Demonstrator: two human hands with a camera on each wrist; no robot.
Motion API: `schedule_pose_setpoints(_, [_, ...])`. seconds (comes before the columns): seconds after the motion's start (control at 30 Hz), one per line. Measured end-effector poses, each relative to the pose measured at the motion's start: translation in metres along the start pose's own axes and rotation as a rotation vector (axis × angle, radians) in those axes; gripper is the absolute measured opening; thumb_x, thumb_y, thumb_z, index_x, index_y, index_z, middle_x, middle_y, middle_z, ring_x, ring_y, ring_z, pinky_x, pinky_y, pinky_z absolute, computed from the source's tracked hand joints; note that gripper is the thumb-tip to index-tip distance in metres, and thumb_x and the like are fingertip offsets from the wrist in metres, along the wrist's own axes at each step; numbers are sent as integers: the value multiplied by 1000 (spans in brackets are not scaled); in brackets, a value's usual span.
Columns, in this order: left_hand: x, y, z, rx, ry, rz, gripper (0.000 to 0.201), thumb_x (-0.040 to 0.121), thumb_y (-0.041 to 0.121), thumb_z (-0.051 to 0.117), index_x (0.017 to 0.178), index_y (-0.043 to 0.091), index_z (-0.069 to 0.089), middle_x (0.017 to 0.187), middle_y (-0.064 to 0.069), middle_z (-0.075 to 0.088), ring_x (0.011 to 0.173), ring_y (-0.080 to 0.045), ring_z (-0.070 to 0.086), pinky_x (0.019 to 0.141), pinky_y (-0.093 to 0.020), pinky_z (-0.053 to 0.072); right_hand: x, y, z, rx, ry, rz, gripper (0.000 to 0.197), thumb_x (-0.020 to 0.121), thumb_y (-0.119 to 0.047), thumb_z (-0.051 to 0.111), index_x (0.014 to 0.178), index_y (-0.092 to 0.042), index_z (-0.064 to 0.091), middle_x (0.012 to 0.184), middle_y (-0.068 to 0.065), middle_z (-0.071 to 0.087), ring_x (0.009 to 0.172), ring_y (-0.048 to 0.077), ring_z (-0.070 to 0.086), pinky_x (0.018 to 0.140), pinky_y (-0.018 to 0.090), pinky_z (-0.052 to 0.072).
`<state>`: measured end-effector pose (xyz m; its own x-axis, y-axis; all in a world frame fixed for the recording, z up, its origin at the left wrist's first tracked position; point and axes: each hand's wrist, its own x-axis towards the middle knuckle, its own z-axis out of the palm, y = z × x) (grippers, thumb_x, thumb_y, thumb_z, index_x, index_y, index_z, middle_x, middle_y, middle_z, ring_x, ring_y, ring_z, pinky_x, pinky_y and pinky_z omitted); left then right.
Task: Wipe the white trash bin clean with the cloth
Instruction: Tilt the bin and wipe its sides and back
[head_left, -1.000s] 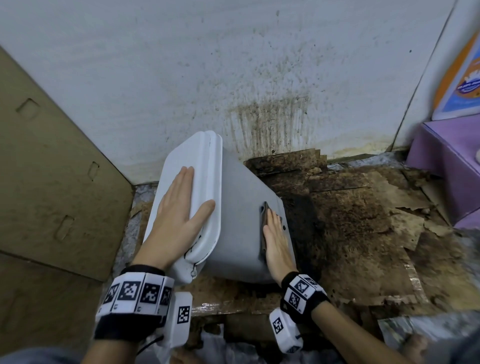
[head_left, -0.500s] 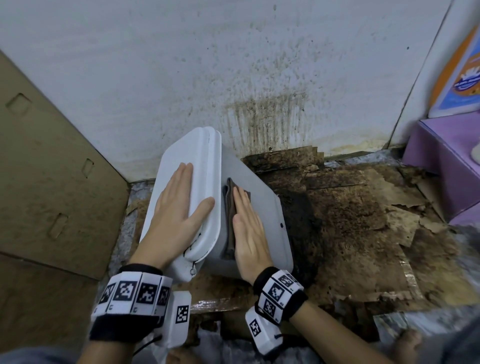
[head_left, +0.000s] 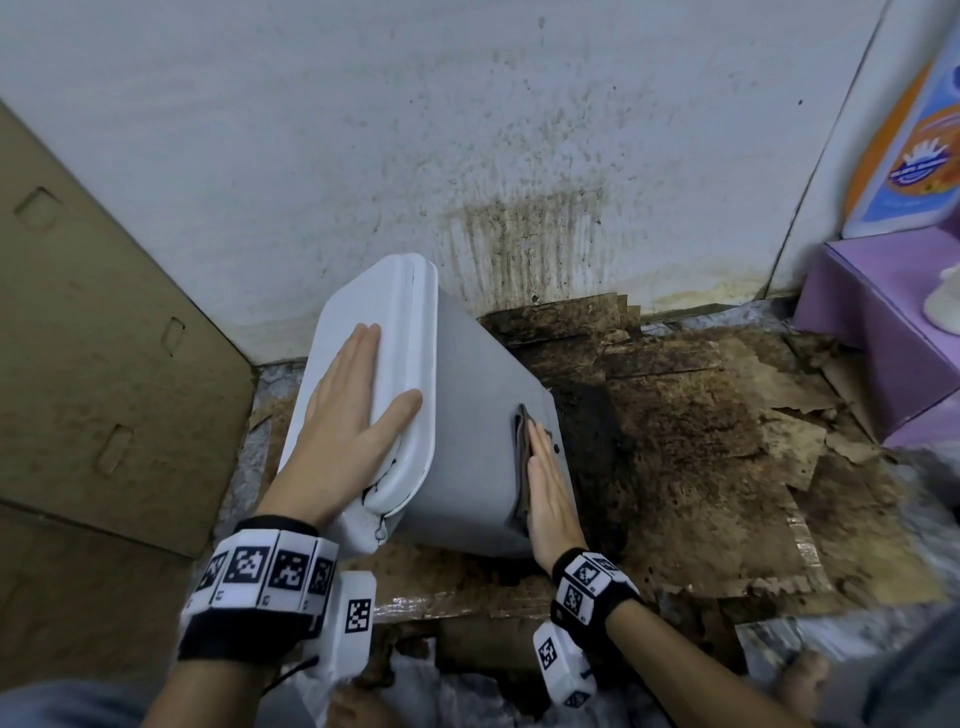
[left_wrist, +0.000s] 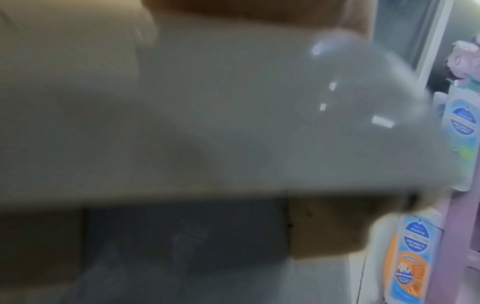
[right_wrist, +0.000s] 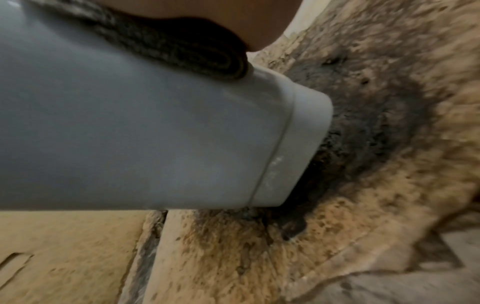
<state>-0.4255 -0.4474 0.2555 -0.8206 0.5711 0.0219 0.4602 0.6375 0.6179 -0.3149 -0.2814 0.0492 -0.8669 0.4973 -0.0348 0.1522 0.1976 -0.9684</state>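
Left wrist view mostly blur: white trash bin (left_wrist: 207, 123) fills frame, no detail. Cloth (head_left: 521, 467) mostly hidden under right hand (head_left: 548, 488) in head view. Bottle (head_left: 904, 156) cut off at right edge, label unreadable.

The floor (head_left: 691, 447) is covered with torn, flattened sheets of brown cardboard (head_left: 779, 530), heavily stained and blackened toward the middle. The white plastic trash bin (head_left: 467, 415) is seen tilted, its base resting on the darkest patch of that cardboard. At the right edge a lilac box-shaped stand (head_left: 878, 322) is set on the floor, and a large tan cardboard panel (head_left: 104, 332) is propped at the left.
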Motion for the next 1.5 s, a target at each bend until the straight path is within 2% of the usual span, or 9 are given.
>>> schedule_pose_setpoints(0.07, [-1,0,1,4,1,4,85,91,62,40,163,35,4,170,19,0,154,2,1,127,-32,4,-2,7,-5,-1,-5,49,43,111,-29,16,151,-43,8,167,-19,5,152,-7,0,128,30,3])
schedule_pose_setpoints(0.17, [-1,0,0,18,1,13,81,99,59,45,163,34,4,170,18,0,154,2,0,125,-29,3,-3,5,-7,-9,-25,93,44,112,-23,17,151,-39,6,169,-13,1,151,-7,-3,120,12,-4])
schedule_pose_setpoints(0.23, [0,-3,-1,30,4,4,77,103,53,47,163,32,4,170,17,0,154,1,0,124,-27,2,0,1,-4,-16,-29,109,47,112,-21,18,156,-33,8,169,-12,0,150,-6,-4,117,8,-6])
schedule_pose_setpoints(0.4, [1,-6,-1,44,5,9,76,104,51,44,164,31,2,171,14,-1,155,-2,1,124,-28,2,7,-16,7,-1,-2,144,46,112,-25,17,154,-40,3,170,-10,-1,153,0,-4,128,35,-1])
schedule_pose_setpoints(0.57, [3,-3,0,48,3,1,86,92,60,38,164,29,2,171,13,-1,155,-1,0,123,-26,1,5,-82,17,-48,-53,23,58,101,-43,7,158,-38,1,169,-15,-3,150,-7,-8,127,32,-2])
schedule_pose_setpoints(0.77, [3,-4,1,55,11,8,87,91,60,37,163,28,1,171,11,-1,155,-2,1,122,-23,1,-8,-130,30,-13,-103,-160,54,107,-42,7,160,-38,-1,168,-23,-5,149,-11,-11,126,31,-4])
schedule_pose_setpoints(1.03, [2,-6,2,42,17,21,85,93,60,39,163,31,3,170,16,0,154,2,0,123,-25,2,-9,-83,21,-72,10,-303,56,107,-43,14,161,-30,15,168,-20,11,154,0,8,126,28,11])
schedule_pose_setpoints(1.27, [0,-6,0,25,10,21,78,102,54,46,163,32,3,170,16,0,154,2,0,121,-24,1,-6,-6,7,-26,44,-13,46,104,-44,14,149,-50,9,166,-21,10,152,-8,4,128,38,9])
schedule_pose_setpoints(1.5, [2,-7,0,25,3,4,84,92,61,39,162,34,1,170,17,-2,154,2,-1,123,-27,1,-2,-10,7,-35,0,86,54,99,-43,14,153,-39,6,169,-13,4,151,-7,-2,128,32,1])
